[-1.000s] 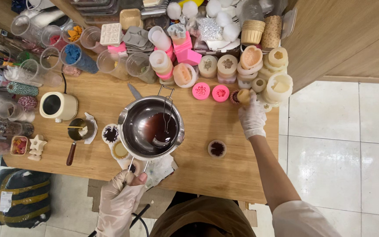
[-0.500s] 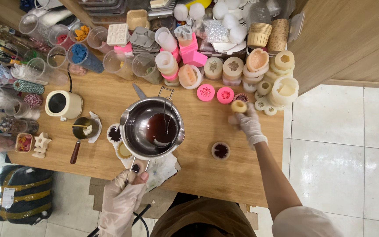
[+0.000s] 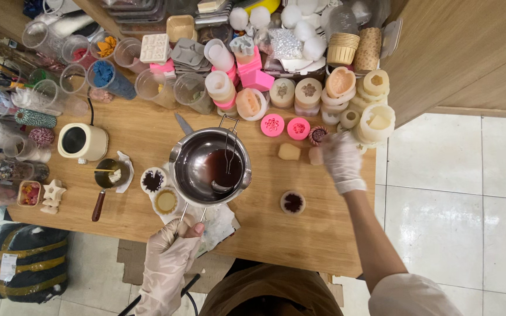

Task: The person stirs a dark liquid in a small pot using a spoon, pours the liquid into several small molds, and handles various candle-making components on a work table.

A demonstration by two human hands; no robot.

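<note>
Left gloved hand (image 3: 168, 248) is gripping the handle of the steel melting pot (image 3: 209, 168) of dark liquid, mid-surface. Right gloved hand (image 3: 339, 157) is closing on a small beige mould (image 3: 315, 155); grip unclear.

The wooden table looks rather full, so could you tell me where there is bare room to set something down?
On the table, bare wood runs along the near edge, right of the steel pot and below the small filled mould. A smaller patch lies between the cream warmer and the pot. The far edge, with moulds and cups, is crowded.
</note>
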